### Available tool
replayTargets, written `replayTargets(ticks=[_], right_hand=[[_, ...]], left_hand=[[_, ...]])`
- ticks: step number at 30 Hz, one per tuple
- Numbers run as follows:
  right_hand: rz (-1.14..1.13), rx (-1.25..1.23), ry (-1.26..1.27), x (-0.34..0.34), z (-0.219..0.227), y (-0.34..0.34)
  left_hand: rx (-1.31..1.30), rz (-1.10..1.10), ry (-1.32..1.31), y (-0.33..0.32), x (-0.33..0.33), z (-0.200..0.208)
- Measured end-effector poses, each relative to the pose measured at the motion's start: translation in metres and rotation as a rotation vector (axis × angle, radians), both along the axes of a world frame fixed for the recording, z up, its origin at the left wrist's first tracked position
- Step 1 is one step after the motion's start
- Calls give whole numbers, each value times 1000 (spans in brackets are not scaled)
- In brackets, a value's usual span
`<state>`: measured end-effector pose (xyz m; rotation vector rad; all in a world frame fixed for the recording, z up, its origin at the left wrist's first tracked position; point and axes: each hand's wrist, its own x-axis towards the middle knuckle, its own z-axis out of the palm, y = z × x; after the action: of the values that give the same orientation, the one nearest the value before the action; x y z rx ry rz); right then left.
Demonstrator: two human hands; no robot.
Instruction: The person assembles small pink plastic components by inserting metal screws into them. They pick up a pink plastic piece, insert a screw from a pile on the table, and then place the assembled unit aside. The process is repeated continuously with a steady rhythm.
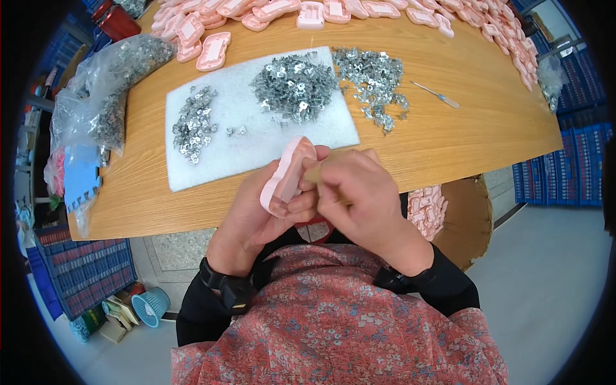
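Observation:
My left hand (247, 199) is wrapped round a pink plastic shell (280, 194), a wavy-edged housing held tilted with its hollow side turned to the right. The fingers of my right hand (359, 189) are pinched together at the shell's right side. Something tan shows at these fingertips, and whatever they hold is hidden. Beyond my hands lies a white foam sheet (250, 146) on the wooden table. On it are a large heap of small metal clips (296, 86), a smaller heap (194, 125) to its left and a few loose pieces between.
More metal pieces (372, 83) lie right of the foam, beside a thin screwdriver-like tool (439, 96). Many pink shells (215, 51) line the table's far edge. A clear bag of metal parts (112, 90) sits at the left. Below right stands a cardboard container (467, 218) of pink parts.

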<state>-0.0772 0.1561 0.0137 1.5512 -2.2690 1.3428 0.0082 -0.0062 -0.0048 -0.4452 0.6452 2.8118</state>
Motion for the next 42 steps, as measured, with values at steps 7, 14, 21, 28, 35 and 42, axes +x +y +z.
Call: replayTargets(ticks=[7, 14, 21, 28, 35, 42], right_hand=[[37, 34, 213, 3, 7, -2], [-104, -3, -82, 1, 19, -2], [164, 107, -563, -26, 33, 3], [146, 142, -613, -21, 30, -56], [179, 231, 39, -35, 10, -131], [225, 451, 142, -40, 12, -162]], left_hand=[[-249, 262, -270, 19, -16, 25], [-311, 305, -29, 19, -13, 21], [-641, -7, 173, -30, 8, 25], [-495, -172, 120, -54, 39, 22], [-259, 20, 41, -71, 71, 4], [-296, 75, 61, -72, 79, 4]])
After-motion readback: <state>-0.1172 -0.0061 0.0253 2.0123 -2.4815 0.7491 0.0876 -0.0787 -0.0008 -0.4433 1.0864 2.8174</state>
